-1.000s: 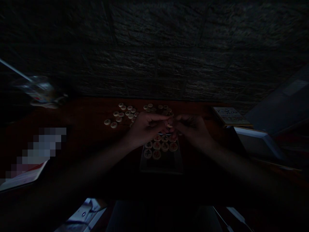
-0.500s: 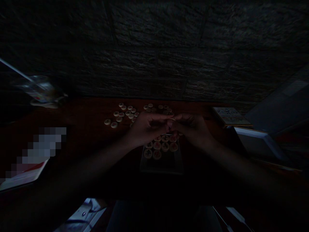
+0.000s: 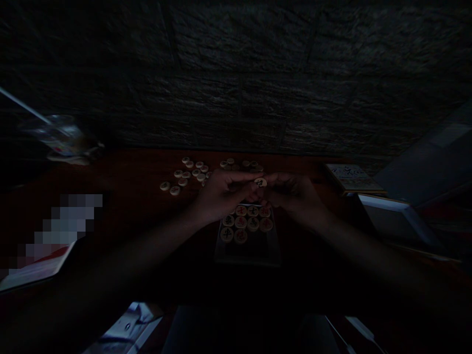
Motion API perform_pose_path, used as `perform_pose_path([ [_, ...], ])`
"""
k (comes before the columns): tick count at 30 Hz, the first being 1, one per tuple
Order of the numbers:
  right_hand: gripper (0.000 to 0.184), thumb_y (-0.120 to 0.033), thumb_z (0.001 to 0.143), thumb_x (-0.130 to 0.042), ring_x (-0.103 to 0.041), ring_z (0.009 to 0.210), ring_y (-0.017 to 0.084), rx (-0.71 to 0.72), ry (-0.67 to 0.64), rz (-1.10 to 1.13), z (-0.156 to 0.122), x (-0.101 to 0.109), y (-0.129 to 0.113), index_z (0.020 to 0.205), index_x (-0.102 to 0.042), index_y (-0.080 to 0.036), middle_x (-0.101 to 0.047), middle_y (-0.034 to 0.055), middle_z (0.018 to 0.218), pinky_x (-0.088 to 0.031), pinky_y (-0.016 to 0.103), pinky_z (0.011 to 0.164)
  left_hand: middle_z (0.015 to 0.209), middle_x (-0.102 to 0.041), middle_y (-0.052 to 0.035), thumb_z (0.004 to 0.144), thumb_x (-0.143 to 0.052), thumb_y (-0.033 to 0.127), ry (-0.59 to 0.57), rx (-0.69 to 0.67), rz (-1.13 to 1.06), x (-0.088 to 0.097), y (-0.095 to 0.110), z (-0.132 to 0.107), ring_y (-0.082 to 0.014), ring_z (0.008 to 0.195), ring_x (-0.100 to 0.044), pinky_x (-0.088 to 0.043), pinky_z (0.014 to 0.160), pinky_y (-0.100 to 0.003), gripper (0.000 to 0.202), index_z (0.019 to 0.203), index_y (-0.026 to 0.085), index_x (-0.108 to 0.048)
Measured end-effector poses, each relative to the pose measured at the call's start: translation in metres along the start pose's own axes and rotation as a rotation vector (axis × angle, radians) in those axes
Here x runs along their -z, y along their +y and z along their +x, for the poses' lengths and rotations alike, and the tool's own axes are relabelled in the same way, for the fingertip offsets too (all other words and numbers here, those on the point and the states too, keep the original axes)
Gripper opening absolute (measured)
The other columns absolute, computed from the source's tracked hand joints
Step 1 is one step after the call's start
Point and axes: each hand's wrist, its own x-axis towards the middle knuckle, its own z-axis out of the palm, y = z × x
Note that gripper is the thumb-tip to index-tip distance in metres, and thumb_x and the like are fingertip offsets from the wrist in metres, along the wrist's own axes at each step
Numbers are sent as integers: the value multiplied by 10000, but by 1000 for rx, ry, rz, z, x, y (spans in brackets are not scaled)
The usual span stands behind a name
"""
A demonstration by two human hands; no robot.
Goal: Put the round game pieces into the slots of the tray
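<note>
Between my two hands, a round Chinese chess piece with a dark character is held up, its face toward me. My left hand grips it from the left with fingertips and thumb. From the right, the fingers of my right hand pinch it too. Below them lies a shallow tray, holding rows of chess pieces with red or black characters; its back part is hidden by my hands. More loose pieces lie on the table behind and to the left.
The brown table meets a dark stone wall. A plastic cup with a straw stands at the left. At the right are a flat printed box and an open box lid or tray. The scene is very dim.
The piece between my fingers has been turned so its dark character now shows. My right thumb has shifted off its face. Both hands stay over the tray.
</note>
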Motion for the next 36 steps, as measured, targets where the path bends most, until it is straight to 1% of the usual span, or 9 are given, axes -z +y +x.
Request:
perform_pose_path([
  [7,289,-458,797,-878,-722,662,141,-25,-7,16,-1,-1,-5,916,-829,-199,-800,41,808,-591,260,625,939,-845,-73,922,-756,281,24,3,-92,3,-2,2,-177,749,-796,-673,717,-289,242,1139,199,-826],
  [13,326,-510,804,-863,-716,580,131,-22,31,-1,0,-2,-5,811,-816,-188,-784,40,719,-589,240,569,944,-846,-79,876,-814,321,8,6,-113,1,-1,1,-182,731,-794,-679,703,-297,244,1080,188,-839],
  [17,380,-540,783,-871,-702,516,131,-30,53,-51,-1,-3,-5,743,-783,-172,-766,38,660,-555,217,491,908,-838,-57,899,-798,292,-75,-43,-118,-1,-1,-1,-174,771,-796,-669,743,-282,200,1069,193,-839],
  [19,399,-551,766,-878,-699,505,135,-33,60,-76,-2,-3,-4,722,-767,-171,-755,35,635,-559,222,485,917,-834,-48,919,-778,273,-142,-67,-110,-2,-3,-2,-177,813,-799,-665,788,-292,168,1063,209,-836],
  [21,402,-547,740,-897,-695,493,138,-38,66,-82,-2,-2,-2,714,-757,-171,-742,28,608,-561,226,481,937,-834,-48,913,-785,262,-159,-91,-91,-3,-5,-3,-182,839,-802,-661,813,-299,164,1064,214,-829],
  [26,385,-524,711,-922,-682,480,138,-47,86,-85,-1,-1,1,728,-754,-178,-723,14,580,-546,231,470,966,-838,-58,855,-835,240,-93,-115,-39,-6,-9,-3,-195,851,-810,-664,787,-299,263,1113,199,-802],
  [30,368,-538,778,-870,-674,481,130,-26,107,-113,-2,-2,-2,752,-780,-182,-731,18,593,-537,228,476,995,-840,-59,858,-836,282,-27,-135,48,-5,-8,-2,-202,876,-806,-659,797,-310,217,1061,207,-820],
  [33,351,-536,822,-831,-692,520,135,11,137,-105,-2,-3,-4,770,-802,-190,-756,30,637,-551,233,499,1110,-831,-82,860,-836,283,51,-151,127,-3,-6,-1,-220,968,-799,-650,857,-333,268,1119,215,-824],
  [36,316,-512,814,-845,-703,541,134,27,147,-74,-3,-4,-5,774,-814,-200,-771,32,665,-564,229,516,1215,-802,-97,886,-812,270,79,-198,206,-1,-6,0,-227,1081,-774,-624,936,-347,325,1207,216,-801],
])
